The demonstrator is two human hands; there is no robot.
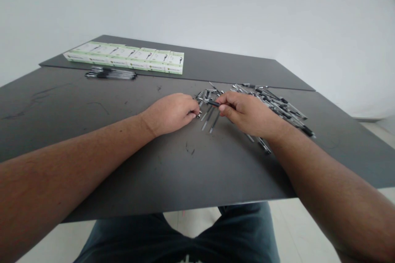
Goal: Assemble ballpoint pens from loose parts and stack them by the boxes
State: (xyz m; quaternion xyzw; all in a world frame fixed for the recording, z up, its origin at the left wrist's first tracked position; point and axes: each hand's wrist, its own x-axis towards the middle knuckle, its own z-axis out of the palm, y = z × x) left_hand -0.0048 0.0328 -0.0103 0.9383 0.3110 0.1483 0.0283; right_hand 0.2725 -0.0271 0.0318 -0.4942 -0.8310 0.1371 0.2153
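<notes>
Two bare hands work above the middle of a dark grey bench point(173, 181). The right hand point(243, 111) holds a pen point(213, 102): its thumb and first finger are clamped on the black part, and the other end of this pen points to the left hand point(173, 111), just beside some small pieces. The fingers of the left hand are curled, with the tips near one small shiny piece point(198, 114); whether they pinch it or only touch it, I cannot tell. The two hands are near each other but apart.

Between and below them, several thin refills point(207, 122) lie on the bench, pointing in slightly different directions. Around and behind the right hand there is a loose heap point(286, 113) of clear and black pens, spread toward the right. A few clear pieces point(264, 146) lie close to the right wrist, on its near side.

Well apart, at the far left, a bundle point(111, 73) of pens lies flat, all roughly parallel. Just behind it stands a row of white and green boxes point(135, 59), side by side, each with a dark drawing on the top. Some dark marks point(33, 100) are on the left part of the bench. A pale wall point(216, 12) rises behind.
</notes>
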